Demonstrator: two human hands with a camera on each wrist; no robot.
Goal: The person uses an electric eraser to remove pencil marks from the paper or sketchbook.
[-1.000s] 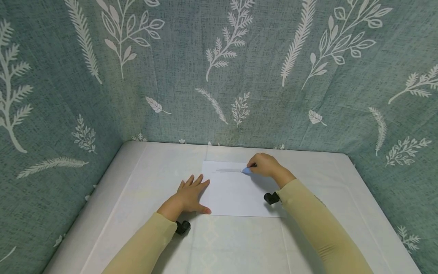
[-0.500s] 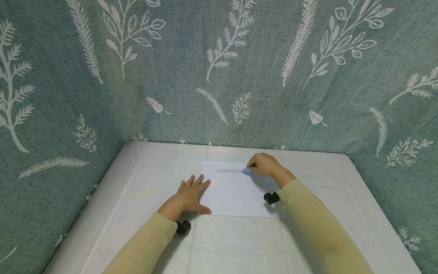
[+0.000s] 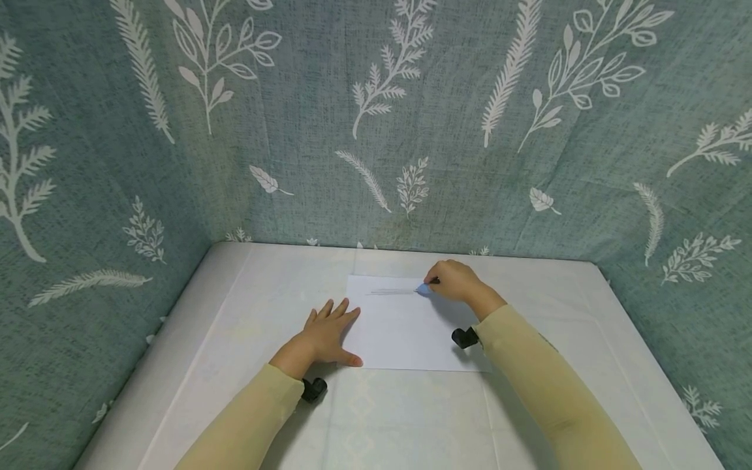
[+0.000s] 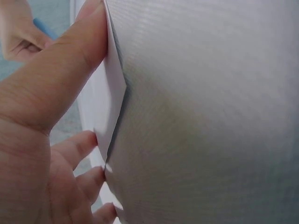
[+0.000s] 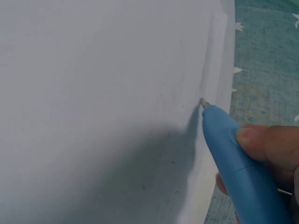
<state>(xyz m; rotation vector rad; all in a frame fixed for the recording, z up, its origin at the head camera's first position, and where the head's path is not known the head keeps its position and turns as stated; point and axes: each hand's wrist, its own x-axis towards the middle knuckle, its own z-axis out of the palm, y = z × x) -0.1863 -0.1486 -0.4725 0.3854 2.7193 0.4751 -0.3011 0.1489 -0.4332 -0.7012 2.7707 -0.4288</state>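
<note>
A white sheet of paper [image 3: 405, 333] lies on the table, with several thin grey lines [image 3: 390, 292] near its far edge. My left hand [image 3: 323, 336] rests at the sheet's left side, fingers spread. In the left wrist view its thumb [image 4: 70, 65] presses on the paper near a corner, and the fingertips lie along the edge. My right hand [image 3: 457, 281] pinches a thick blue pen-shaped tool [image 5: 238, 163] with a narrow tip. That tip meets the paper at the right end of the lines. The right thumb [image 5: 275, 142] lies on the tool's side.
The table [image 3: 247, 300] has a white cover and ends at a green leaf-patterned cloth [image 3: 317, 130] at the back and sides. Small dark specks [image 5: 173, 163] lie on the paper. Black wrist cameras [image 3: 465, 338] sit at both sleeves.
Almost nothing shifts: the right hand and the blue tool sit a touch farther toward the back. The left hand stays in place on the sheet.
</note>
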